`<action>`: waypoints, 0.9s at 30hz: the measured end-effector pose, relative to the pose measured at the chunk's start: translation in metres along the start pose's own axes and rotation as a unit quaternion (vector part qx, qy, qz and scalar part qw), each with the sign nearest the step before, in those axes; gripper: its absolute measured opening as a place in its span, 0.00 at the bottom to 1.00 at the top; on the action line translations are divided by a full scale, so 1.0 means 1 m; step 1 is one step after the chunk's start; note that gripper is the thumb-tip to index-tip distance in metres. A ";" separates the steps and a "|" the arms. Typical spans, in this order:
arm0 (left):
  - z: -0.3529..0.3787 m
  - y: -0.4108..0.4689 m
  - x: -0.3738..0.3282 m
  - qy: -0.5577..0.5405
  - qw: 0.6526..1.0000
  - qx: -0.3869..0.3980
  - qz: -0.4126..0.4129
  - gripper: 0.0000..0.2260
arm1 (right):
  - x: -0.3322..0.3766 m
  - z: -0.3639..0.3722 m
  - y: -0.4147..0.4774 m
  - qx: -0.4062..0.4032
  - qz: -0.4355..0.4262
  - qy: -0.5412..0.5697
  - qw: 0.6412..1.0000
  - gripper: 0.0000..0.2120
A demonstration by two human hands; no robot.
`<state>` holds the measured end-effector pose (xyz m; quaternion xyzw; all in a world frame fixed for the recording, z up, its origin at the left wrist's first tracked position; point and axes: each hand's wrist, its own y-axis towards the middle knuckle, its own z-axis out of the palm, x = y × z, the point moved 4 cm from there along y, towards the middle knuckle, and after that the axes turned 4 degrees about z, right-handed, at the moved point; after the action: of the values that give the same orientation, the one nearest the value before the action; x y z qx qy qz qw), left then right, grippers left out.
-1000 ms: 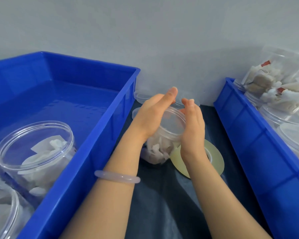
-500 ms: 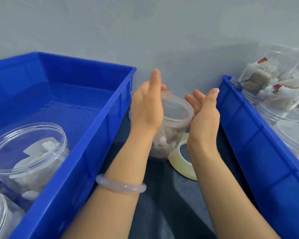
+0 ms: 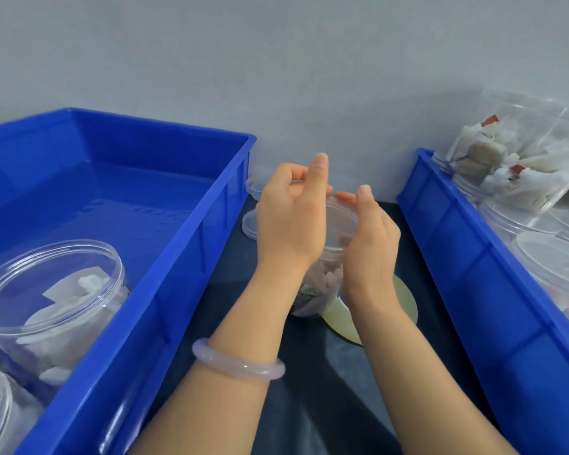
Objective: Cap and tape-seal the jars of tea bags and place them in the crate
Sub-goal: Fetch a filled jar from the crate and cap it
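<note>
**Two hands at the lid of a tea-bag jar between the crates**

We find the clear jar [image 3: 312, 292] of tea bags standing upright on the dark table cover [image 3: 316, 415], between the two blue crates and outside both. Its clear lid [image 3: 340, 221] sits on top.

The right hand [image 3: 370, 247] cups the lid's right side. Its fingers curve over the far rim and its thumb stands up.

The left hand [image 3: 289, 221] is at the lid's left side with its back to us. The index finger is raised and the other fingers are curled. We cannot tell whether it has hold of the lid. A pale bracelet [image 3: 240, 364] is on that wrist.

A tape roll [image 3: 406, 302] lies flat just beside the jar, partly under the right wrist.

The left crate [image 3: 184, 244] holds a capped jar [image 3: 56, 290] near its front. The right crate [image 3: 467, 267] holds more jars. Loose lids [image 3: 251, 224] lie behind the left hand.
</note>
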<state>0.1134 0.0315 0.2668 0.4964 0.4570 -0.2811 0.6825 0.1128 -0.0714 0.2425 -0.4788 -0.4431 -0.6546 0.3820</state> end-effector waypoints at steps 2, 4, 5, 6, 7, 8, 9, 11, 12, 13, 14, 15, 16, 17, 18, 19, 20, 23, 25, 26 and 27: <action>-0.001 0.002 0.001 -0.007 1.000 0.004 -0.015 0.11 | 0.003 0.002 0.000 0.030 -0.001 -0.015 0.999 0.19; -0.001 0.003 0.004 -0.034 0.998 0.041 -0.038 0.11 | 0.006 0.001 0.002 0.040 -0.016 -0.026 0.999 0.23; 0.000 0.004 0.005 -0.051 0.995 0.069 -0.052 0.12 | 0.007 -0.001 0.004 0.034 -0.022 -0.024 0.999 0.24; 0.000 0.005 0.005 -0.066 0.991 0.095 -0.068 0.14 | 0.008 -0.004 0.006 0.021 -0.021 -0.019 0.999 0.25; 0.000 0.006 0.006 -0.075 0.988 0.111 -0.077 0.17 | 0.008 -0.008 0.009 0.006 -0.014 -0.010 1.000 0.23; 0.000 0.007 0.007 -0.073 0.988 0.112 -0.079 0.18 | 0.007 -0.011 0.011 -0.005 -0.004 0.002 1.000 0.19; -0.001 0.008 0.009 -0.060 0.991 0.097 -0.072 0.16 | 0.004 -0.013 0.013 -0.009 0.003 0.008 1.000 0.15; -0.002 0.006 0.014 -0.040 0.996 0.059 -0.053 0.10 | 0.002 -0.012 0.012 0.001 -0.008 -0.020 1.000 0.12; -0.001 0.003 0.017 -0.048 0.996 0.060 -0.050 0.08 | 0.000 -0.012 0.011 0.005 -0.018 -0.032 0.999 0.12; 0.002 0.001 0.020 -0.059 0.994 0.076 -0.047 0.08 | -0.001 -0.012 0.011 0.003 -0.029 -0.039 0.999 0.11; 0.003 -0.001 0.022 -0.068 0.992 0.096 -0.043 0.08 | 0.000 -0.012 0.011 -0.003 -0.041 -0.047 0.998 0.11; 0.004 -0.002 0.023 -0.073 0.991 0.109 -0.038 0.08 | 0.001 -0.013 0.012 -0.005 -0.049 -0.052 0.997 0.10; 0.003 -0.002 0.023 -0.078 0.991 0.105 -0.033 0.08 | 0.003 -0.012 0.012 0.009 -0.051 -0.050 0.997 0.11; 0.002 -0.001 0.025 -0.084 0.992 0.087 -0.028 0.08 | 0.006 -0.010 0.012 0.039 -0.052 -0.045 0.997 0.12; 0.001 -0.001 0.025 -0.088 0.994 0.065 -0.026 0.08 | 0.008 -0.006 0.011 0.078 -0.049 -0.039 0.995 0.14; 0.001 0.000 0.025 -0.086 0.995 0.046 -0.022 0.07 | 0.008 -0.004 0.010 0.107 -0.048 -0.046 0.992 0.14; 0.003 -0.001 0.025 -0.081 0.996 0.037 -0.018 0.06 | 0.006 -0.002 0.009 0.117 -0.049 -0.062 0.990 0.13; 0.010 -0.004 0.022 -0.081 0.995 0.051 -0.002 0.06 | 0.001 -0.008 0.009 0.046 -0.080 -0.073 0.993 0.12; 0.013 -0.006 0.022 -0.100 0.991 0.093 0.003 0.08 | 0.000 -0.012 0.009 0.021 -0.089 -0.041 0.995 0.13; 0.014 -0.007 0.023 -0.105 0.988 0.111 0.004 0.10 | -0.001 -0.014 0.011 0.017 -0.081 -0.037 0.996 0.14; 0.015 -0.008 0.024 -0.103 0.988 0.119 0.005 0.11 | -0.001 -0.016 0.013 0.012 -0.072 -0.035 0.997 0.15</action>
<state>0.1222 0.0164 0.2433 0.5448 0.3453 -0.3798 0.6631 0.1207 -0.0902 0.2416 -0.4640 -0.4972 -0.6578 0.3238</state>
